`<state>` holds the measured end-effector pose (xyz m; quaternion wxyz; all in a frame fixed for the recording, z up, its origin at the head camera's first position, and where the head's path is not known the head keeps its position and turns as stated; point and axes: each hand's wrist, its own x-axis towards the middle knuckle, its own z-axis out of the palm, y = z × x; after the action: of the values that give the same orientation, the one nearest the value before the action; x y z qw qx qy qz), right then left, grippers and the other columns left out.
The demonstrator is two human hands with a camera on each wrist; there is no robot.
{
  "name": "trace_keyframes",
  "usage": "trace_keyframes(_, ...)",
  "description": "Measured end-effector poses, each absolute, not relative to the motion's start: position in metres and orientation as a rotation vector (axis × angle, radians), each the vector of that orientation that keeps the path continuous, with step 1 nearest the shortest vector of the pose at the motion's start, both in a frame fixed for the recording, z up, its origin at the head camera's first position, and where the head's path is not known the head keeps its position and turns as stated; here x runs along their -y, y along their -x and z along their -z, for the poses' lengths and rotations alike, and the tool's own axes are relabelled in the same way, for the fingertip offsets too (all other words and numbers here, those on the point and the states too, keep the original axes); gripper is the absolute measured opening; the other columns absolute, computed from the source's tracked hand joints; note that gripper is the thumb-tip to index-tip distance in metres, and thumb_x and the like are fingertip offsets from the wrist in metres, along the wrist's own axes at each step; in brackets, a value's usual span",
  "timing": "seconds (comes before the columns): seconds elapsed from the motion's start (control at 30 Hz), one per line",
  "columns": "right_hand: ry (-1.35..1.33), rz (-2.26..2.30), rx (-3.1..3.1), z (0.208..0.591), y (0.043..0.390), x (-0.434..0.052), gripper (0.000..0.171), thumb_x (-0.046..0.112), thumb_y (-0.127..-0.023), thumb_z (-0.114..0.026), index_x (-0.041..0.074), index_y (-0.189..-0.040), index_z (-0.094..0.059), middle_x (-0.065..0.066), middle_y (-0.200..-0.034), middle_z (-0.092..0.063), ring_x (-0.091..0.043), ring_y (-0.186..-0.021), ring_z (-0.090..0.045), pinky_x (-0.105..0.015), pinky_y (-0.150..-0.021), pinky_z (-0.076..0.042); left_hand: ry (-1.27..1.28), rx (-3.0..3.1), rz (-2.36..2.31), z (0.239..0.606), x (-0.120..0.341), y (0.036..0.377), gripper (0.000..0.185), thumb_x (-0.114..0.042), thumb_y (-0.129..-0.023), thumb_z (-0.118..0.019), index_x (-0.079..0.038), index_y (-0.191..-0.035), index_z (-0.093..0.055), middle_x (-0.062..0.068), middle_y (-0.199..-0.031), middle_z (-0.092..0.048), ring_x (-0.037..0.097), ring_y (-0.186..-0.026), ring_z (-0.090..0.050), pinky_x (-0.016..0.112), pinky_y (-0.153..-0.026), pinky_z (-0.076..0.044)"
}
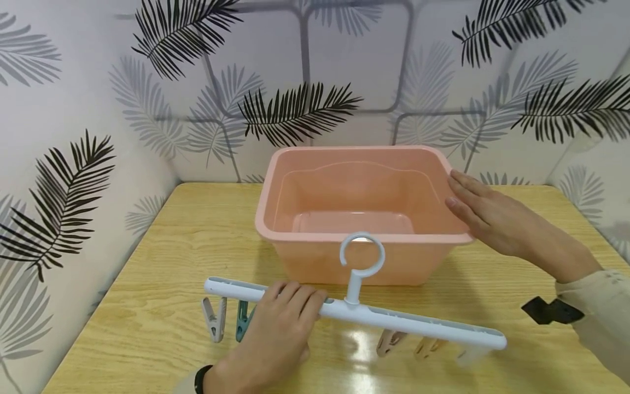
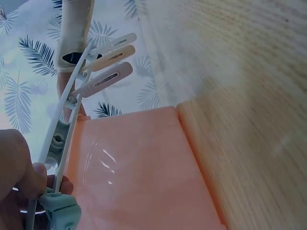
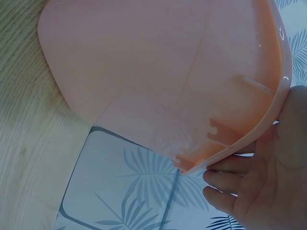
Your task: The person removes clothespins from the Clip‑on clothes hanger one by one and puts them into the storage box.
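My left hand (image 1: 280,323) grips the bar of a white clip hanger (image 1: 418,325), left of its round hook, in front of the basin. A grey clothespin (image 1: 214,325) and a green clothespin (image 1: 241,323) hang left of the hand. Further right hang a pinkish clothespin (image 2: 105,80), an orange-tan clothespin (image 2: 112,57) and a whitish clothespin (image 2: 115,44). My right hand (image 1: 512,224) rests at the right rim of a pink plastic basin (image 1: 315,237), fingers straight along it. From the right wrist view, these fingers lie at the rim's outer edge.
The basin stands on a light wood-grain table (image 1: 162,262), towards its back edge. Behind and to the left rises a pale wall covering (image 1: 354,60) with a leaf pattern. The hanger's hook overlaps the basin's front in the head view.
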<state>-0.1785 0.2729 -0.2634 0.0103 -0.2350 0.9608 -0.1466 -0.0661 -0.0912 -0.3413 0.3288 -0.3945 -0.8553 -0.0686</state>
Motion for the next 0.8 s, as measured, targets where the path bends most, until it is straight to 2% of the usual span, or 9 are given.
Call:
trace_keyframes(0.1, 0.732, 0.46, -3.0, 0.263, 0.178, -0.273, 0.061, 0.037, -0.106, -0.031, -0.002, -0.151, -0.018, -0.02, -0.159, -0.011, -0.043, -0.143, -0.014, -0.059, -0.11, -0.018, 1.017, 2.236, 0.184, 0.338, 0.091, 0.068, 0.042, -0.005, -0.093, -0.02, -0.003, -0.1, -0.062, 0.005, -0.09, -0.063, 0.021, -0.08, -0.058, 0.034, -0.074, -0.046)
trace_keyframes(0.27, 0.767, 0.458, -3.007, 0.264, 0.178, -0.274, 0.06, 0.035, -0.106, -0.031, -0.004, -0.15, -0.02, -0.023, -0.158, -0.012, -0.044, -0.142, -0.015, -0.06, -0.109, -0.019, 0.994, 2.204, 0.2, 0.331, 0.089, 0.072, 0.044, -0.013, -0.101, -0.02, -0.002, -0.098, -0.063, 0.006, -0.085, -0.062, 0.02, -0.075, -0.058, 0.031, -0.067, -0.045)
trace_keyframes(0.43, 0.787, 0.457, -3.006, 0.264, 0.179, -0.274, 0.059, 0.034, -0.106, -0.031, -0.005, -0.15, -0.02, -0.023, -0.158, -0.013, -0.044, -0.142, -0.015, -0.06, -0.109, -0.019, 0.976, 2.159, 0.239, 0.32, 0.086, 0.077, 0.043, -0.013, -0.102, -0.023, 0.0, -0.096, -0.063, 0.006, -0.082, -0.062, 0.02, -0.071, -0.058, 0.03, -0.063, -0.043)
trace_keyframes(0.57, 0.767, 0.471, -3.005, 0.263, 0.178, -0.273, 0.06, 0.035, -0.106, -0.032, -0.004, -0.15, -0.02, -0.021, -0.158, -0.012, -0.043, -0.143, -0.014, -0.059, -0.11, -0.019, 0.962, 2.113, 0.253, 0.31, 0.085, 0.082, 0.038, -0.011, -0.102, -0.026, 0.001, -0.096, -0.062, 0.007, -0.082, -0.061, 0.021, -0.071, -0.057, 0.031, -0.063, -0.043)
trace_keyframes(0.8, 0.751, 0.501, -2.988, 0.263, 0.177, -0.274, 0.06, 0.036, -0.106, -0.031, -0.002, -0.151, -0.019, -0.019, -0.159, -0.01, -0.045, -0.142, -0.015, -0.061, -0.109, -0.019, 0.948, 2.068, 0.213, 0.294, 0.084, 0.092, 0.033, -0.009, -0.101, -0.028, 0.001, -0.099, -0.058, 0.009, -0.087, -0.06, 0.024, -0.076, -0.055, 0.035, -0.071, -0.043)
